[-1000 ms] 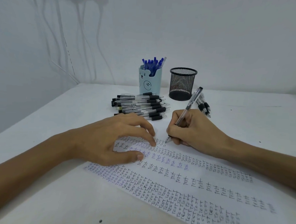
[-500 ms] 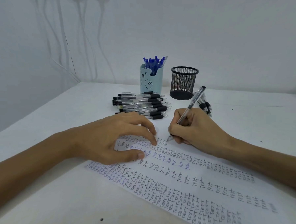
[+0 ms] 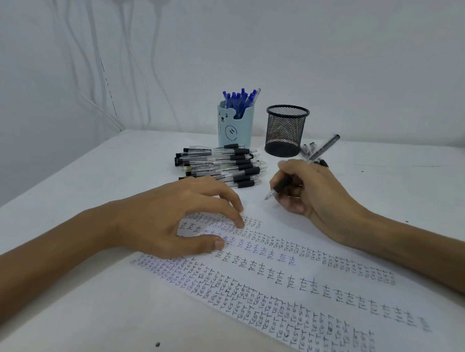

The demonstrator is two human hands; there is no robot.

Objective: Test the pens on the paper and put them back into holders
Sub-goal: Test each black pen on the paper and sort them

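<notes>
Pinching a slim clear-barrelled pen (image 3: 323, 149) with a black sleeve, the right grip (image 3: 313, 196) is held at centre right; the flat lettered paper (image 3: 301, 287) is pressed down by spread fingertips (image 3: 238, 219) of the left grip (image 3: 175, 218).

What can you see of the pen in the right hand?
The pen is slim, with a clear plastic-looking barrel, a black grip and a dark, blurred top end. It slants, top up-right, tip down-left near the far edge of the paper. The right hand pinches its grip; tip contact is unclear.
</notes>
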